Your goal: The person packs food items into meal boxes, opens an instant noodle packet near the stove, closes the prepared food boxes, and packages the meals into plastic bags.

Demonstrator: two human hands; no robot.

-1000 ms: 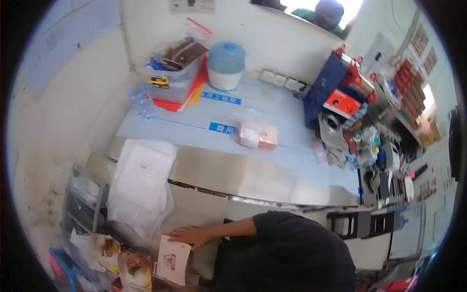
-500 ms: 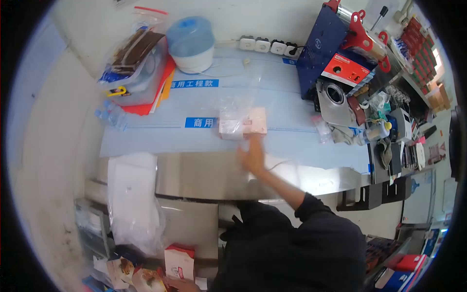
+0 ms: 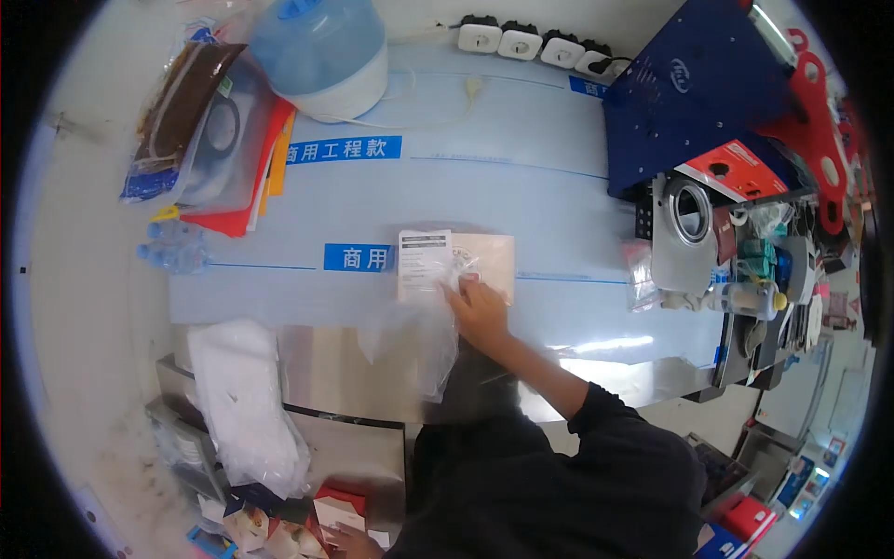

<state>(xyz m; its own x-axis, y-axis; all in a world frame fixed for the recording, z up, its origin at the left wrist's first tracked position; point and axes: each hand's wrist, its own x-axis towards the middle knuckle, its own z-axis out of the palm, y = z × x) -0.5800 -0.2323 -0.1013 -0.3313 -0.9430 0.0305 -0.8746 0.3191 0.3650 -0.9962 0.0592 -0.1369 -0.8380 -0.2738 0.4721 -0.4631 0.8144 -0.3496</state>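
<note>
Near the front of the blue film-covered tabletop lies a pale pink box [image 3: 494, 261], with a clear plastic bag [image 3: 435, 345] and a printed white label [image 3: 425, 259] over its left part. My right hand [image 3: 480, 315] is closed on the bag, its fingertips at the box's front edge. Low at the left, my left hand [image 3: 356, 542] is closed at the lower edge of a white-and-red box [image 3: 339, 511]; its fingers are small and partly hidden.
White wrapped sheets [image 3: 244, 401] hang off the left front edge. Small plastic bottles [image 3: 174, 252], a plastic bin [image 3: 223, 140] and a blue-lidded container [image 3: 321, 56] stand left. At right are a navy machine [image 3: 684, 93], a metal plate [image 3: 684, 238] and a bottle [image 3: 752, 300]. Sockets [image 3: 520, 44] line the back.
My right hand has moved from the lower box up to the tabletop box and taken hold of the clear bag, which now hangs toward the front edge. The view has shifted closer over the table.
</note>
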